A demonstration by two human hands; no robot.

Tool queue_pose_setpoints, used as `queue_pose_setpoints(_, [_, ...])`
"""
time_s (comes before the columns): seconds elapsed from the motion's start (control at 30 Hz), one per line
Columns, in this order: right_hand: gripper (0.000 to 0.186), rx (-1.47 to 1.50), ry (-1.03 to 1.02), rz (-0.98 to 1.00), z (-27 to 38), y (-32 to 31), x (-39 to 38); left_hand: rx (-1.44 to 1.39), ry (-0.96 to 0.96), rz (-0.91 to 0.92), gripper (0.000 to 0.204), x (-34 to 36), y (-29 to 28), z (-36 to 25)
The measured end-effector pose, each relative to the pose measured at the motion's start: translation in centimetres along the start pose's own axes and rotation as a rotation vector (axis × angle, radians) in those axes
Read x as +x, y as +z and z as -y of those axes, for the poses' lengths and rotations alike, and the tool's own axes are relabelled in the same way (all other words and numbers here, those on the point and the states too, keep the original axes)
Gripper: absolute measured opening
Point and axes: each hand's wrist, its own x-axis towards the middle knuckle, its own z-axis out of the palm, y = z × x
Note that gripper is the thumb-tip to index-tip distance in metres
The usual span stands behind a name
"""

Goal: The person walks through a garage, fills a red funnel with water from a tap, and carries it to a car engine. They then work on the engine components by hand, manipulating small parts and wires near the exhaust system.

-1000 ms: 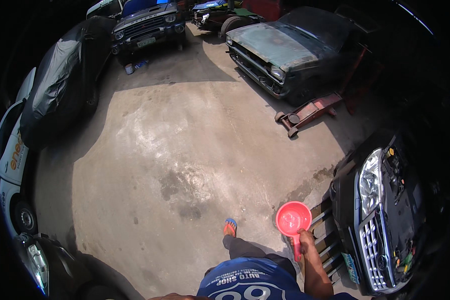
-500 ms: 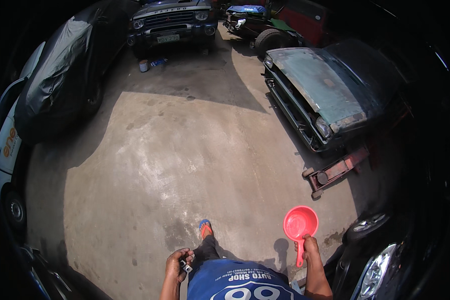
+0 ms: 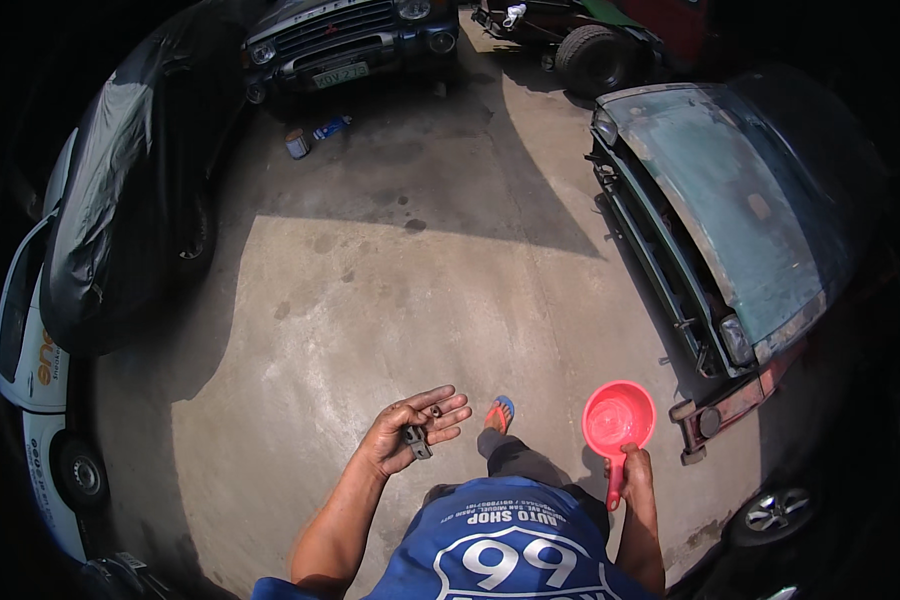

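Note:
My left hand (image 3: 391, 433) is raised palm up in front of me, its fingers stretched out. Resting in it, under the thumb side, is a small dark metal bracket (image 3: 418, 443), and a tiny round metal piece like a nut (image 3: 436, 411) lies by the fingers. My right hand (image 3: 637, 474) is wrapped round the handle of a pinkish-red plastic dipper (image 3: 619, 414). The dipper's open bowl faces up and looks wet or shiny inside; I cannot tell how much it holds.
A greenish car front with worn paint (image 3: 740, 190) stands at the right, a red floor jack (image 3: 730, 410) by it. A dark off-road vehicle (image 3: 340, 45) is ahead; a can (image 3: 297, 144) sits before it. At left stand a covered car (image 3: 120, 200) and a white vehicle (image 3: 45, 340).
My left hand has risen forward and opened out, showing the metal parts. The car front and jack have shifted right in view as I walk. The dipper stays in my right hand.

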Motion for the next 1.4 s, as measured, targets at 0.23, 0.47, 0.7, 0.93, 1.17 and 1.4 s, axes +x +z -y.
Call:
queue_pose_setpoints(0.23, [0.026,-0.116,-0.015,0.002,22.8,18.8,18.4,-0.249,0.012,-0.016,0.068,23.3,1.7,-17.3])
queue_pose_setpoints(0.47, [0.027,-0.129,-0.093,-0.027,41.0,36.4,34.9,-0.254,-0.014,0.084,0.067,49.1,-2.0,-35.1])
queue_pose_setpoints(0.7, [0.029,-0.084,-0.058,-0.119,57.6,50.2,49.0,-0.087,-0.139,0.036,0.061,73.8,0.6,-53.9])
queue_pose_setpoints(0.93, [0.028,0.065,-0.068,-0.071,72.3,57.9,67.6,0.109,-0.181,-0.125,0.04,99.3,4.1,-64.8])
queue_pose_setpoints(1.17, [0.016,0.053,-0.021,-0.087,91.1,62.4,84.1,-0.071,-0.29,-0.169,0.021,120.9,7.5,-69.8])
queue_pose_setpoints(1.4, [0.024,0.164,-0.094,-0.101,108.0,65.9,98.9,-0.009,-0.41,-0.044,0.023,147.4,11.5,-75.7])
